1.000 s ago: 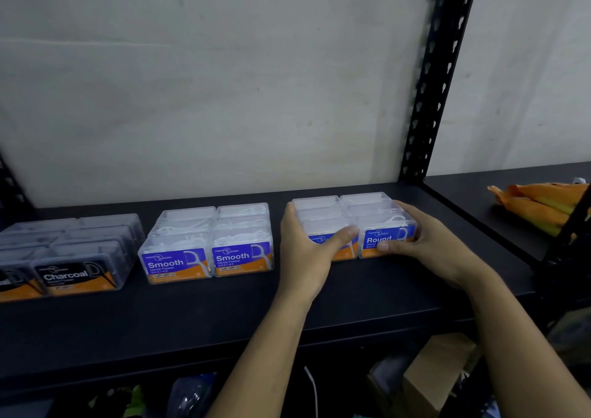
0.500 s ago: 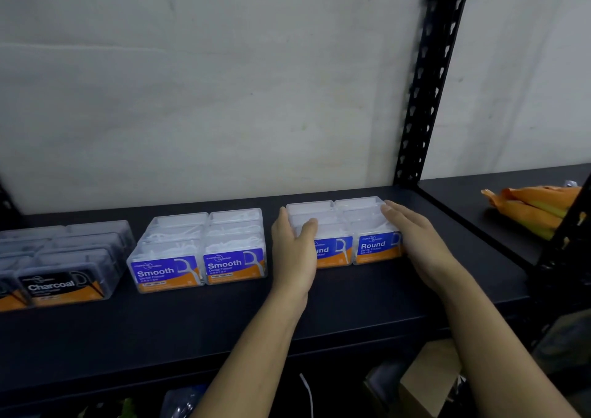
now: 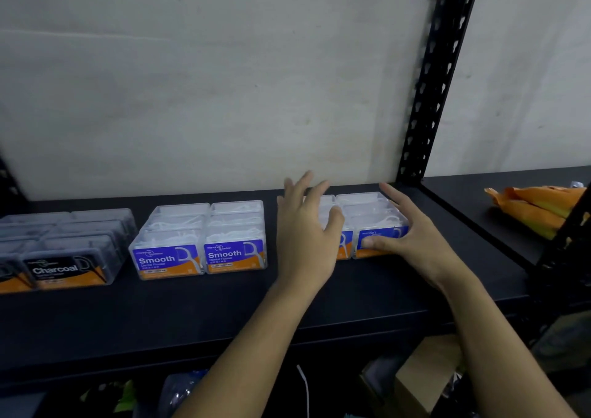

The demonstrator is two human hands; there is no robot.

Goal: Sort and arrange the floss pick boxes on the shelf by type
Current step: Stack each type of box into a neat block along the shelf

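Observation:
Three blocks of floss pick boxes stand in a row on the black shelf (image 3: 224, 308). At the left are dark Charcoal boxes (image 3: 64, 244), in the middle clear Smooth boxes (image 3: 204, 241), at the right clear Round boxes (image 3: 364, 209). My left hand (image 3: 307, 232) hovers with fingers spread over the left part of the Round block and hides its left label. My right hand (image 3: 412, 238) lies flat against that block's right side, thumb on the front label, holding nothing.
A black slotted upright post (image 3: 438, 81) rises just behind and right of the Round boxes. An orange bag (image 3: 537, 206) lies on the adjoining shelf to the right. A cardboard box (image 3: 425, 373) and other items sit below the shelf.
My left hand has lifted off the Round block's left side and spread its fingers above it. My right hand stays against the right side. The view has moved closer.

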